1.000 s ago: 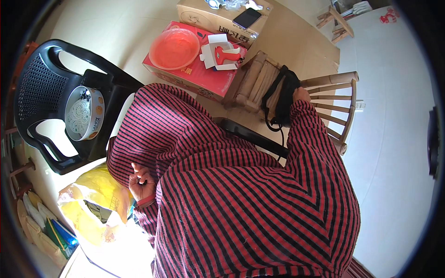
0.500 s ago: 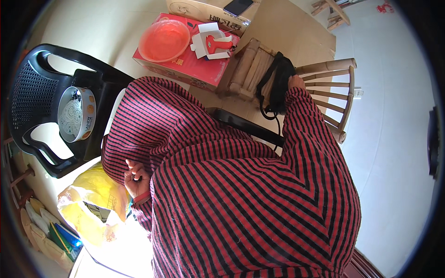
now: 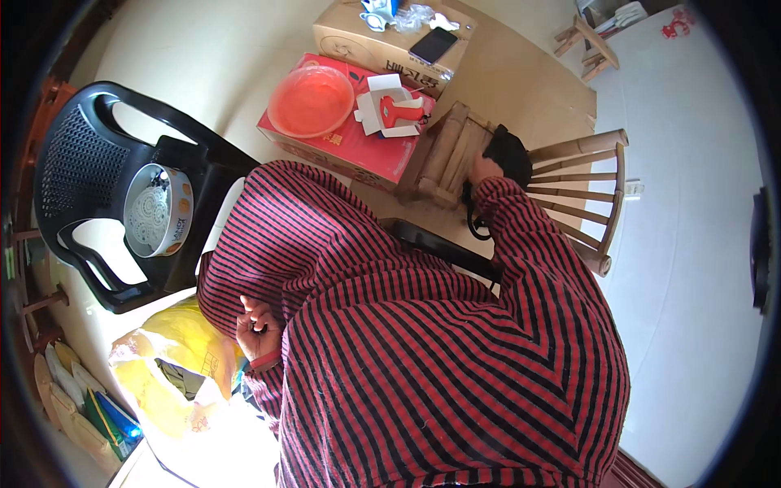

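My right hand [image 3: 486,170] reaches out to a wooden chair [image 3: 582,203] and is closed on a black bag [image 3: 511,153] on the seat; a black strap [image 3: 472,221] hangs below my wrist. My left hand [image 3: 259,325] is curled with its fingers closed against my red and black striped garment [image 3: 423,350], just above a yellow plastic bag [image 3: 175,358]. Nothing shows inside the left hand. A red band sits on that wrist.
A black plastic chair [image 3: 89,163] at left holds a round tin [image 3: 154,211]. Ahead lie a red box [image 3: 342,150] carrying an orange bowl [image 3: 311,100] and a red tool in its carton [image 3: 390,112], a cardboard box with a phone [image 3: 433,45], and a wooden stool [image 3: 446,154].
The black bag, earlier stretched long over the chair seat, is now bunched up under my right hand. My left hand has stayed by the garment. The view has shifted slightly.
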A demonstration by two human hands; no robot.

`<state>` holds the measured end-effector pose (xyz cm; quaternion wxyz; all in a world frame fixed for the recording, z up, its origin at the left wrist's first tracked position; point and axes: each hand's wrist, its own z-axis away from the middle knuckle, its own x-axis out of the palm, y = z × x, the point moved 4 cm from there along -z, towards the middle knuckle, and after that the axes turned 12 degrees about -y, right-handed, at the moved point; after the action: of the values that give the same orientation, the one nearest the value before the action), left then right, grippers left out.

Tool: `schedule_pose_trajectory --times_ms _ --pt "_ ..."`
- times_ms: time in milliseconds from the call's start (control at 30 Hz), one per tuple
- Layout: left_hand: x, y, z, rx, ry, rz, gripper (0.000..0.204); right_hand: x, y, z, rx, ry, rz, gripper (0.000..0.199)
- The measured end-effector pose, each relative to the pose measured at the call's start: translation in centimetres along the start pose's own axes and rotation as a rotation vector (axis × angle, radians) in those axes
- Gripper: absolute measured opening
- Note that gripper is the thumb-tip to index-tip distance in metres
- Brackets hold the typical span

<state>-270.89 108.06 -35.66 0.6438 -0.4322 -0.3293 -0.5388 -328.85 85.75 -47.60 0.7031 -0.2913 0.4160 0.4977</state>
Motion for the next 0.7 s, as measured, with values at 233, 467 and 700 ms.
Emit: schedule_pose_trajectory --times_ms 233,467,700 --pt "0.1 0.4 0.7 0.014 0.000 0.006 0.034 11.4 4.2 -7.1 0.265 0.023 -0.188 0.050" --pt "0.1 0.5 0.5 0.001 -0.021 -0.031 0.030 4.2 -2.3 -5.4 -0.343 0.090 -0.532 0.050" --pt "-0.1 0.6 0.4 -0.021 -0.025 -0.014 0.026 1.1 -3.1 -3.5 -0.341 -0.040 -0.228 0.039"
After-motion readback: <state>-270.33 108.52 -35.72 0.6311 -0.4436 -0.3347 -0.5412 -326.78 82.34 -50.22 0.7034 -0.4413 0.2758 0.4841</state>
